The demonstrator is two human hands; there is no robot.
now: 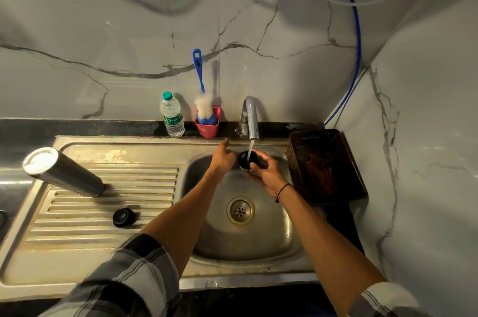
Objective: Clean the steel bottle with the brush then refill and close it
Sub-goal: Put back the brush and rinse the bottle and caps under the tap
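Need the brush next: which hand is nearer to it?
Left. The left hand reaches up toward the sink's back rim, just below the brush in its pink cup; the right hand is farther right, under the tap.

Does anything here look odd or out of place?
The steel bottle stands upside down on the draining board, probably just draining. A black cap lies loose near it. Otherwise nothing stands out.
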